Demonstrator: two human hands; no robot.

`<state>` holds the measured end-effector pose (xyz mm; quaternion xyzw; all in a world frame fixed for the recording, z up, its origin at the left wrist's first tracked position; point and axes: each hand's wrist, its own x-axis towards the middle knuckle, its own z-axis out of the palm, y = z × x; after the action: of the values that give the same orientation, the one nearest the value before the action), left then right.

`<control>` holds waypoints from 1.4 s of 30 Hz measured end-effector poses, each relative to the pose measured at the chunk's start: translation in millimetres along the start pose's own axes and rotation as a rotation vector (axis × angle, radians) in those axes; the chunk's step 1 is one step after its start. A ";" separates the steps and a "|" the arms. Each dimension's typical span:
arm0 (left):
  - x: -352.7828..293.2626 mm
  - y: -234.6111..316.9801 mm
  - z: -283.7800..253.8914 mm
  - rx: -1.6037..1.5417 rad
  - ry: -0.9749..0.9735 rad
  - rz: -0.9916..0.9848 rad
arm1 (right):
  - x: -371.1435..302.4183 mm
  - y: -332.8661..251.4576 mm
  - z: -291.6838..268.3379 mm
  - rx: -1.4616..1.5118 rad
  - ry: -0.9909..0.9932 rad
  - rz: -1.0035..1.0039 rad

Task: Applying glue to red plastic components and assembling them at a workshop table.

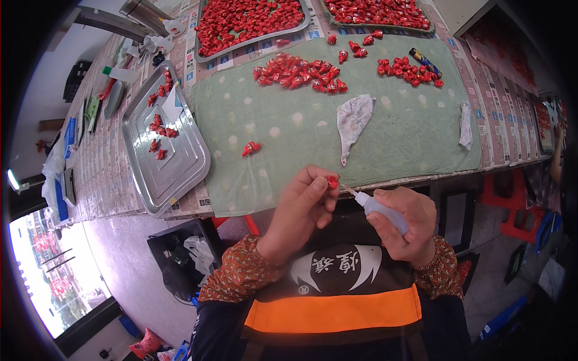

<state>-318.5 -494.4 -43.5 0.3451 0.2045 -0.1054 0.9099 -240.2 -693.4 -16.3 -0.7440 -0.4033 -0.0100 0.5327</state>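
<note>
The largest thing before me is the worktop [99, 177], covered with a patterned sheet. On it lies a green cloth [421, 135] with pale spots. At my left, a metal tray [171, 174] carries a few red pieces; at the far side, 2 more trays, the left [253, 38] and the right [385, 27], are full of them. On the cloth there is a loose heap [295, 73] of red pieces, and right of it a smaller group [406, 71] beside a dark tube [426, 62]. My 2 hands are apart, near the worktop's front edge. My right hand [404, 225] is closed around a whitish squeeze bottle [385, 212]. A crumpled white rag [355, 117] lies beyond. My left hand [301, 201] pinches 1 small red piece [332, 182], just beside the bottle's thin tip.
</note>
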 end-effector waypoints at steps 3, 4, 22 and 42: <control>-0.5 1.1 0.8 0.045 0.006 0.042 | 0.2 -0.8 0.0 0.004 -0.006 -0.001; -0.6 1.5 1.2 0.063 0.009 0.060 | 0.4 -1.3 0.0 0.004 -0.006 -0.001; 1.3 -0.6 -7.5 -0.020 -0.053 0.026 | -3.9 0.9 -5.7 0.087 -0.022 0.130; 6.3 8.1 -7.2 -0.071 -0.039 -0.018 | 45.2 75.8 -16.5 -0.400 0.032 0.071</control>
<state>-312.3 -483.8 -46.5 0.3088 0.1937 -0.1130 0.9243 -156.6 -688.1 -48.6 -0.8485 -0.3582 -0.0828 0.3807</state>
